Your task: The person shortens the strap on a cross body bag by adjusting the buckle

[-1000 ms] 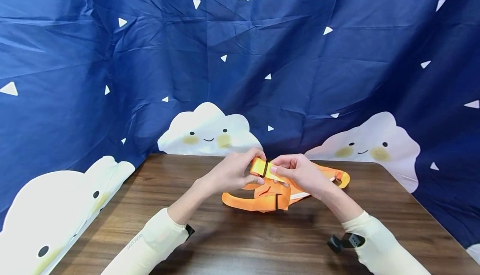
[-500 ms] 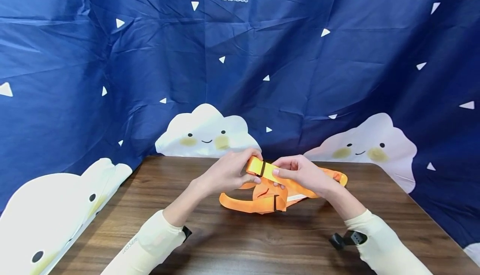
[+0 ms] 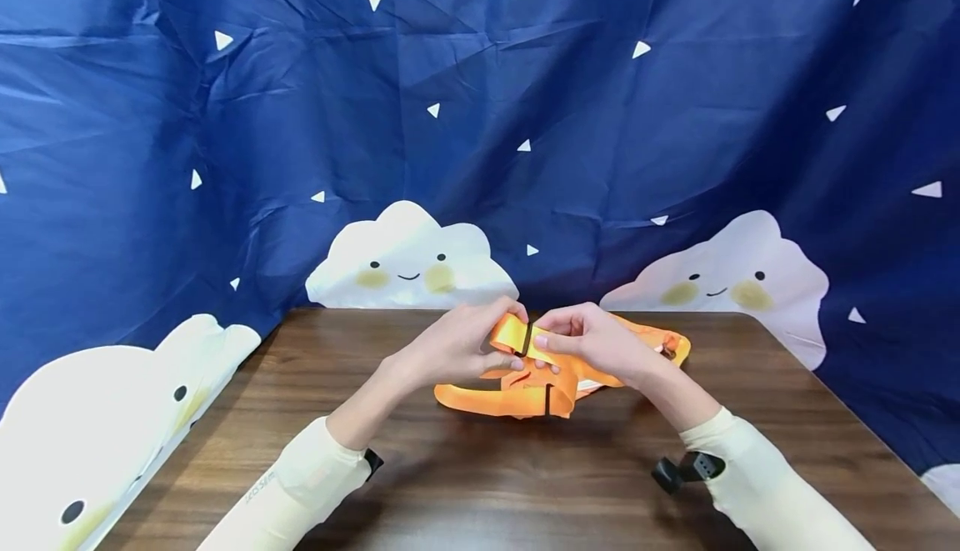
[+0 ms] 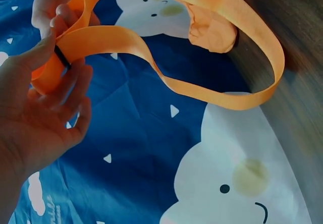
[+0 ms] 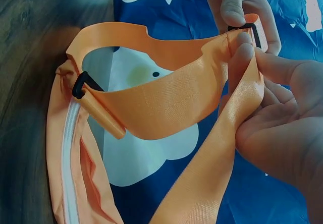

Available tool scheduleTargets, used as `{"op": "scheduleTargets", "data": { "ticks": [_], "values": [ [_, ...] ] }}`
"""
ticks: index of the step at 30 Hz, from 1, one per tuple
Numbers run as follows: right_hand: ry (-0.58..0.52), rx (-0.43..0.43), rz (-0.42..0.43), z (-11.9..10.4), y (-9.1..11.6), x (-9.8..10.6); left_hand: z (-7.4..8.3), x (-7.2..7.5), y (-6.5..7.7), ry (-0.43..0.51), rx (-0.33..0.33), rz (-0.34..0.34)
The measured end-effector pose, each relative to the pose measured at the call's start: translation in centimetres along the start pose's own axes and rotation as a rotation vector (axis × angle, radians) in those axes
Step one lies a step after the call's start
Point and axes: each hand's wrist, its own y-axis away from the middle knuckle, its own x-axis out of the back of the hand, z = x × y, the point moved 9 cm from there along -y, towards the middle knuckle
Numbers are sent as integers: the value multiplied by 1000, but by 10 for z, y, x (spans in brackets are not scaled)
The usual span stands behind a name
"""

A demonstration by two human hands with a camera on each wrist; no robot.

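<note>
An orange bag (image 5: pixel 60 153) with a white zipper lies on the table, its long orange webbing strap (image 5: pixel 161 103) looping up from it. My left hand (image 3: pixel 457 347) pinches a fold of the strap at a black slide buckle (image 4: pixel 62 57), thumb on one side and fingers on the other. Just right of that buckle, my right hand (image 3: pixel 600 343) pinches the strap between thumb and fingers; a length of webbing hangs down past its palm in the right wrist view. A second black buckle (image 5: pixel 83 85) sits on the strap close to the bag. My hands hide part of the bag.
The brown wood-grain table (image 3: pixel 480 484) spreads under both forearms. Behind it hangs a blue cloth (image 3: pixel 480 134) printed with smiling clouds and small white triangles. Black devices (image 3: pixel 686 469) are at the cuffs of the pale sleeves.
My right hand slides slightly away from the slide buckle along the strap, then comes back closer to it. The left hand keeps its grip. The head view shifts a little.
</note>
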Motion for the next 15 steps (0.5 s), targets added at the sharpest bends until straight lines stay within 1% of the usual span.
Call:
{"op": "scheduleTargets", "data": {
  "ticks": [5,7,8,9,11,15],
  "values": [
    [-7,-91,17,1,1,3,4,1,-3,-4,-35,18],
    [-6,-111,40,0,1,4,6,1,-5,10,-48,29],
    [-23,-116,51,0,1,5,7,2,-6,19,-53,38],
    [-46,-110,60,-1,1,6,7,3,-7,24,-56,48],
    [-127,-86,67,-3,1,5,8,5,-8,22,-55,73],
    [-338,-53,67,-6,3,5,9,8,-7,55,-60,114]
  ]
}}
